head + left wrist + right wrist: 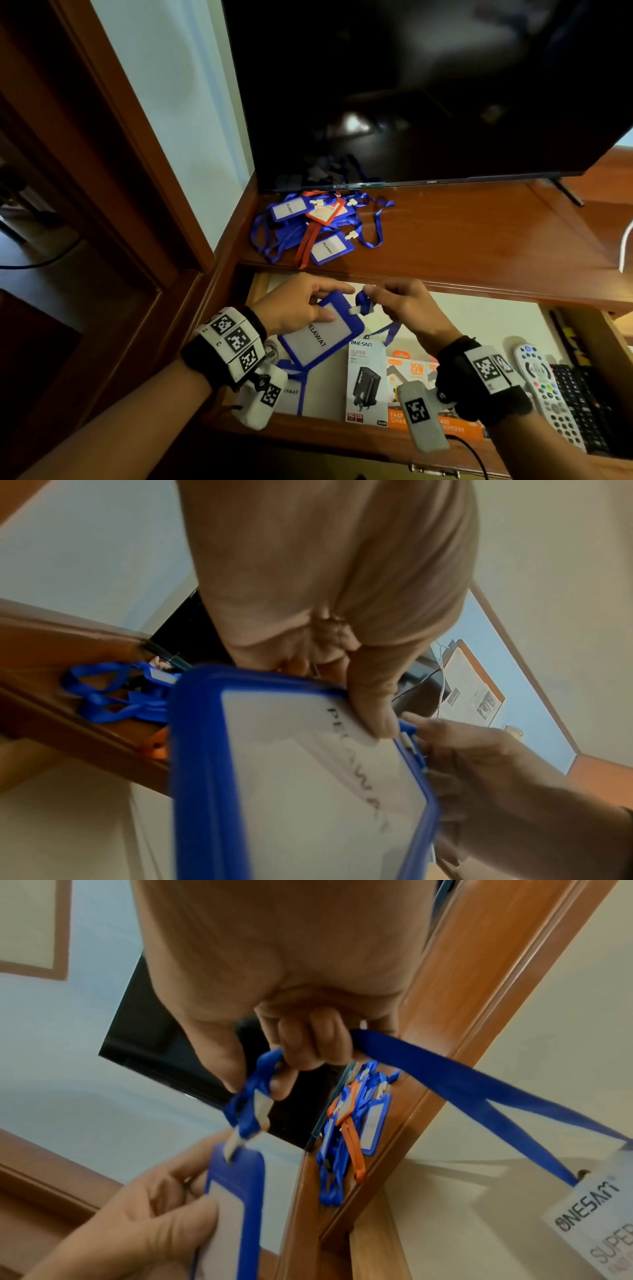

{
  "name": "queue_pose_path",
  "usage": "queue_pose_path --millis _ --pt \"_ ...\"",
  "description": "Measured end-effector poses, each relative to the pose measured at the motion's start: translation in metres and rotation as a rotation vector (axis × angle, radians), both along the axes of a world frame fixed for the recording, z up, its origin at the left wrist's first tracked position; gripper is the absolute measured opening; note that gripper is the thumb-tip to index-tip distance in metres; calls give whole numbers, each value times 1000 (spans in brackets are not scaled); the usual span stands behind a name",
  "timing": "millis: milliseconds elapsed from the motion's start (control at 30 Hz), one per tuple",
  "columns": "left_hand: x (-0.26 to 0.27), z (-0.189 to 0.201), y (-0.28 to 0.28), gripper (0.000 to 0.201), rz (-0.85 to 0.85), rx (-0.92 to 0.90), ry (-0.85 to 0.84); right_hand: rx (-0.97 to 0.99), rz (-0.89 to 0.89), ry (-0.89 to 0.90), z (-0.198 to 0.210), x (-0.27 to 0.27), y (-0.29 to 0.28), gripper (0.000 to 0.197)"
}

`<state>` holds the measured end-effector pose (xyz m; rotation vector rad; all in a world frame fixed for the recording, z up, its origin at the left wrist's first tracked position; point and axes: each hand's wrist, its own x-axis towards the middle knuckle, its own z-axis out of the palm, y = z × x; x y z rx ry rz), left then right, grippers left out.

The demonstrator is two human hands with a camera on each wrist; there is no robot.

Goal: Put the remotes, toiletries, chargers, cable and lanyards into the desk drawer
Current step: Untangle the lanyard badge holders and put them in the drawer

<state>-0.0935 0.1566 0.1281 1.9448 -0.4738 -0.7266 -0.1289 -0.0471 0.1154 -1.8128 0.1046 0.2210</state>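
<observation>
Over the open drawer (513, 301): both my hands hold 1 blue badge holder (322, 334) above it.
Left hand (294, 308): my fingers pinch the holder's edge, thumb on its white card.
Right hand (407, 308): my fingers pinch its blue strap (462, 1080) at the clip.
In the drawer: charger boxes (366, 380), 2 remotes (544, 387), another badge.
Behind the drawer, on the desk (462, 233): a lanyard pile (315, 229).

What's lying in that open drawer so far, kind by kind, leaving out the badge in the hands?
Charger boxes: 2, grey charger box and orange charger box
Remotes: 2, white remote and black remote
Badge lanyards: 1, blue badge lanyard
Total: 5
Bits at the drawer's edges are too hidden to name.
</observation>
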Motion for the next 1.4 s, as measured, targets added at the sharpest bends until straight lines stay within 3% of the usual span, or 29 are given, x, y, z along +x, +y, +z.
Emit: queue_pose_path --millis 167,367,467,600,800,933,1100,1300,1400 --pt "11 1 6 38 -67 96 17 18 -64 -144 -1 -5 -6 21" --pt "19 8 9 31 -245 164 8 -217 152 -215 3 -4 -25 18" --pt "21 13 11 32 -250 116 28 -334 138 -299 -4 -4 -34 30" --pt "20 19 12 36 -197 13 65 -371 111 -311 -18 -2 -34 29" --pt "21 19 11 32 -163 67 88 -142 80 -265 -17 9 -2 22" --pt "22 13 15 30 -40 129 103 20 98 -316 -6 15 12 21" --pt "22 11 24 26 50 150 116 -243 -11 -359 -31 26 13 22" --pt "10 -1 29 25 119 145 144 -748 114 -29 -90 29 6 18" --pt "6 -6 31 24 193 108 181 -839 15 131 -114 27 0 23"
